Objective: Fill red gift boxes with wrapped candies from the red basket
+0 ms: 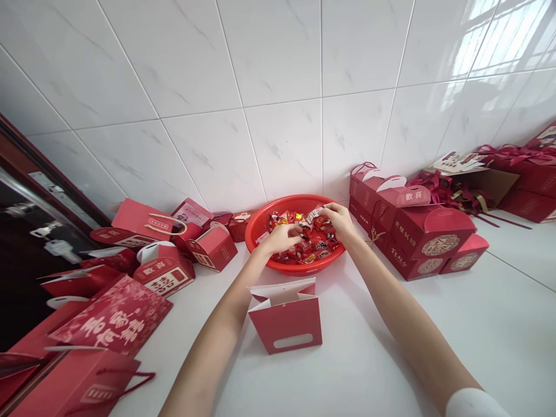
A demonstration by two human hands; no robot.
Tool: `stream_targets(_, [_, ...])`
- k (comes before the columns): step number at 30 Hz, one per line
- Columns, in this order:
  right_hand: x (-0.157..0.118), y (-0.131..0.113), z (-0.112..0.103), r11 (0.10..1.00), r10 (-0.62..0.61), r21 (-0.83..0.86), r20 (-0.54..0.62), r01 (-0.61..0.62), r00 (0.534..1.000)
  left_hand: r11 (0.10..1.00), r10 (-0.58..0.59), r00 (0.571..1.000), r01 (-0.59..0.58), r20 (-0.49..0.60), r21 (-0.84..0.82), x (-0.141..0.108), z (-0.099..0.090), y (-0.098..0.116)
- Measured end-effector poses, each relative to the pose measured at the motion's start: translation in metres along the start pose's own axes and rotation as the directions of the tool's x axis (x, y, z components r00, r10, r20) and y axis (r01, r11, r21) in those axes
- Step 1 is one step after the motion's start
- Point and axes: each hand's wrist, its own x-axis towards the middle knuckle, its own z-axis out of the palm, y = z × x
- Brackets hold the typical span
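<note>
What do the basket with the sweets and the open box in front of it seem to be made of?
The basket looks like glossy red plastic: shiny rim, perforated wall. The open box seems matte red card, judging by its crisp folds and pale inside; any coating is unclear.

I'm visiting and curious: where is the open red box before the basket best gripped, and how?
Probably pinch the red box at its front panel's upper edge, from above: its open mouth leaves room for a thumb inside, while the inward-creased narrow sides might fold if squeezed.
</note>
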Motion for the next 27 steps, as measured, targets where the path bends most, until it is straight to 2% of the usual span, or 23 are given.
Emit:
stream_targets(3, [0.003, 0.001, -0.001, 0.998, 0.009, 0.057, -0.074, -0.005, 0.997, 0.998, -0.010, 0.993, 0.002, 0.121, 0.059, 0.000, 0.001, -0.001])
stream_targets(6, [0.001, -0.001, 0.000, 0.995, 0.021, 0.103, -0.066, -0.014, 0.998, 0.997, 0.002, 0.974, -0.021, 0.228, 0.080, -0.001, 0.003, 0.003])
stream_targets(10, [-0.002, -0.004, 0.001, 0.989, 0.042, 0.143, -0.016, -0.040, 0.999, 0.991, 0.011, 0.967, -0.044, 0.255, 0.125, 0.000, 0.006, 0.005])
stream_targets(15, [-0.003, -0.005, 0.001, 0.983, 0.067, 0.171, 0.031, -0.072, 0.997, 0.971, 0.003, 0.966, -0.065, 0.260, 0.230, 0.005, 0.008, -0.002])
stream_targets(21, [-0.004, -0.005, 0.001, 0.976, 0.078, 0.201, 0.052, -0.087, 0.996, 0.985, 0.064, 0.991, -0.082, 0.121, 0.152, 0.006, 0.006, -0.006])
stream_targets(24, [-0.005, -0.007, 0.000, 0.971, 0.074, 0.225, 0.061, -0.086, 0.995, 0.989, 0.130, 0.991, -0.126, -0.042, 0.075, 0.005, 0.003, -0.003])
stream_targets(27, [-0.007, -0.012, 0.001, 0.963, 0.054, 0.258, 0.094, -0.077, 0.994, 0.985, 0.164, 0.959, -0.172, -0.233, -0.013, 0.000, -0.002, 0.001])
